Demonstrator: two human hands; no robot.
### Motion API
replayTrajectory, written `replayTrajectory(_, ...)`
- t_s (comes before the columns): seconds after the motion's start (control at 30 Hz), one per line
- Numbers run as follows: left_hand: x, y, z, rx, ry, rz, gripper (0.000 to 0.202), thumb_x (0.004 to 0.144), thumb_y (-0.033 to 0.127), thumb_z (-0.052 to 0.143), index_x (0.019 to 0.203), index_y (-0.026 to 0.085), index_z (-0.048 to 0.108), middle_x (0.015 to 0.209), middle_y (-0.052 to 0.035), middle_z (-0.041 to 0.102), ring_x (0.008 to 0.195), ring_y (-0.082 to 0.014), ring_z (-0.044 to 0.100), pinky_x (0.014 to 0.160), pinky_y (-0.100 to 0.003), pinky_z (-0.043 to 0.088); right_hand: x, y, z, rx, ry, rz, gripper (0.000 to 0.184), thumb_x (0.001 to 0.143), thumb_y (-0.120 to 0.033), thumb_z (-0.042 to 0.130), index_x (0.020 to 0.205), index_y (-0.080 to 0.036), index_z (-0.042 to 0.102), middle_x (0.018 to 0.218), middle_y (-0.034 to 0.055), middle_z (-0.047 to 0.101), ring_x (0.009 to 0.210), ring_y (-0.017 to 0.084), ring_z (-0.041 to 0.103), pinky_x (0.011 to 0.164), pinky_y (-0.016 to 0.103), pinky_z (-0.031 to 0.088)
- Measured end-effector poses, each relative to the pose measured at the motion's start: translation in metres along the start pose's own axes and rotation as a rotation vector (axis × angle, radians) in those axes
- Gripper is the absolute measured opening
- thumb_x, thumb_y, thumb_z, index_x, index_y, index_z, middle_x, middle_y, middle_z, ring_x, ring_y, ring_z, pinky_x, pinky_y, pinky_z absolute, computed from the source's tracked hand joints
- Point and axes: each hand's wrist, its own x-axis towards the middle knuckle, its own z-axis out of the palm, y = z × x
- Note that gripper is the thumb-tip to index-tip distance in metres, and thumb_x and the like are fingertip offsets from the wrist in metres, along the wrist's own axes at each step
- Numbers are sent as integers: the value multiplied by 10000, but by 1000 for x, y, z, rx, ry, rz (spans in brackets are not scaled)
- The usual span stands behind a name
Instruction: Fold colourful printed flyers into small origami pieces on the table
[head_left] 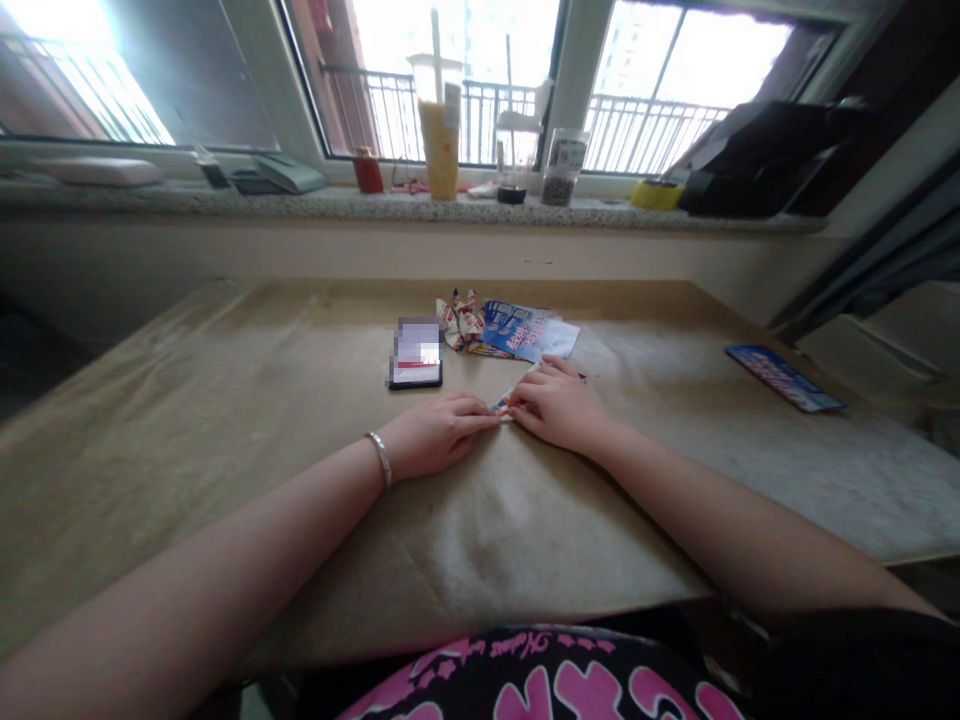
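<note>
Head view shows the left hand (435, 435) and right hand (559, 405) meeting mid-frame, fingers drawn together and pinching a small paper strip (504, 405) flat against the worktop (225, 420). Just above lies a heap of folded wrappers (460, 320) beside flat blue packets (525, 330), with a phone (415, 357) to the left and another packet (784, 378) far right. Several pieces look done, this one seems mid-fold, and the flat ones appear untouched.

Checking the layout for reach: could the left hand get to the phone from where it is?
Probably yes. The left hand rests on the table just short of the phone, with nothing lying between them, though it now touches a small paper piece.
</note>
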Motion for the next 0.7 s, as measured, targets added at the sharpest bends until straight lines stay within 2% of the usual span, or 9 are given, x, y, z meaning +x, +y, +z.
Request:
replayTrajectory(0.2, 1, 1, 0, 37, 2, -26, 382, 877, 123, 434, 1216, 194, 595, 1066, -85, 639, 963, -170, 588, 871, -308, 502, 3, 6, 11, 91, 4, 62, 181, 844, -363, 565, 813, -212, 660, 894, 49, 683, 901, 195, 584, 1019, 408, 277)
replayTrajectory(0.33, 1, 3, 0, 87, -2, -42, 369, 878, 133, 430, 1195, 185, 611, 1026, -88, 633, 901, -171, 581, 816, -298, 507, 6, 11, 16, 147, -12, 122, 174, 823, -365, 605, 780, -202, 652, 872, 42, 694, 892, 196, 602, 1007, 405, 287)
replayTrajectory(0.57, 1, 4, 0, 164, -9, -27, 358, 870, 141, 442, 1178, 188, 620, 997, -80, 641, 869, -176, 578, 774, -298, 508, 9, 12, 15, 123, -65, 168, 220, 819, -398, 603, 780, -190, 662, 870, 56, 710, 865, 209, 606, 811, 336, 358)
replayTrajectory(0.7, 2, 5, 0, 229, -18, -14, 352, 875, 153, 444, 1179, 178, 618, 999, -81, 647, 871, -180, 575, 775, -301, 508, 11, 13, 15, 119, -91, 183, 217, 819, -392, 600, 772, -190, 666, 856, 49, 712, 844, 199, 605, 789, 324, 349)
